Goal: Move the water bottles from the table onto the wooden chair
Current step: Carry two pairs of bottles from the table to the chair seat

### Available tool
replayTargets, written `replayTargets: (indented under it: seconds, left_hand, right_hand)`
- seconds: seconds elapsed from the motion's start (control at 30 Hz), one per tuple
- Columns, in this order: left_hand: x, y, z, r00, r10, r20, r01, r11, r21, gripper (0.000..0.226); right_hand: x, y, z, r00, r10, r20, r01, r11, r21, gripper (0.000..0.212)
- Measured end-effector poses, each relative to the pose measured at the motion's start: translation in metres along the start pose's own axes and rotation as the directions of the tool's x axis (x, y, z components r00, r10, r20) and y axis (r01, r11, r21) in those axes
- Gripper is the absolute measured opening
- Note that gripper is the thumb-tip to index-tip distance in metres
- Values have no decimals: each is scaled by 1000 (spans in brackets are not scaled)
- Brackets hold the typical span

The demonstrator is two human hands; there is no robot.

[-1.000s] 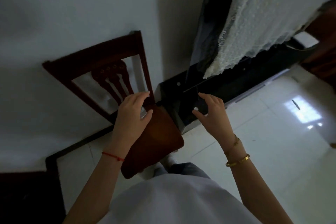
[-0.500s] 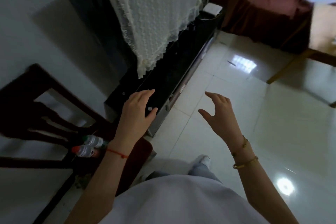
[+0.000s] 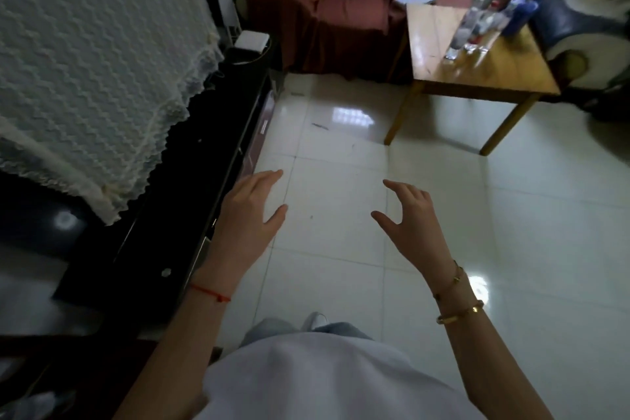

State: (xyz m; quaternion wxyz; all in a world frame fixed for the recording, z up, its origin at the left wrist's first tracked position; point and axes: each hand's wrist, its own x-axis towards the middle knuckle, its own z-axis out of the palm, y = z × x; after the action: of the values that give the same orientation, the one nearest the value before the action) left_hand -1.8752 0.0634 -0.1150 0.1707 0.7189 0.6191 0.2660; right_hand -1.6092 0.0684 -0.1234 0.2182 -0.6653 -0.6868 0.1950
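Both grips, the left hand (image 3: 247, 215) and right hand (image 3: 414, 222), are spread and empty above the white tiled floor (image 3: 341, 160); the clear plastic water bottles (image 3: 477, 27) stand well apart on the square wooden table (image 3: 439, 54).

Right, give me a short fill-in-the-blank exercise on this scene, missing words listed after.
1. The clear plastic water bottles stand on the wooden ____.
2. Both the left hand and the right hand are ____, holding nothing.
3. The thin red string is tied round the ____ wrist.
4. The gold bangles sit on the ____ wrist.

Missing words: table; open; left; right
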Motion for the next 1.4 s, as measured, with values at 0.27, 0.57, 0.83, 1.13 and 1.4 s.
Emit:
replayTargets:
  seconds: [0.27, 0.57, 0.83, 1.13, 1.4]
  left_hand:
    - [76, 46, 46, 982, 139, 129, -144, 989, 35, 53]
    - [195, 85, 120, 937, 271, 220, -281, 959, 15, 54]
    - [347, 141, 182, 909, 351, 223, -354, 935, -31, 53]
    - [491, 205, 243, 869, 422, 258, -423, 904, -54, 53]
    - [588, 249, 309, 850, 447, 278, -443, 893, -80, 52]
  right_hand:
    - [30, 62, -28, 987, 132, -91, -129, 991, 47, 58]
    - [102, 143, -52, 940, 297, -168, -291, 955, 57, 58]
    - [220, 209, -114, 908, 358, -219, -356, 933, 50, 58]
    - [341, 277, -173, 887, 381, -261, -378, 924, 65, 58]
    - [427, 350, -206, 878, 405, -256, -398, 914, 81, 57]
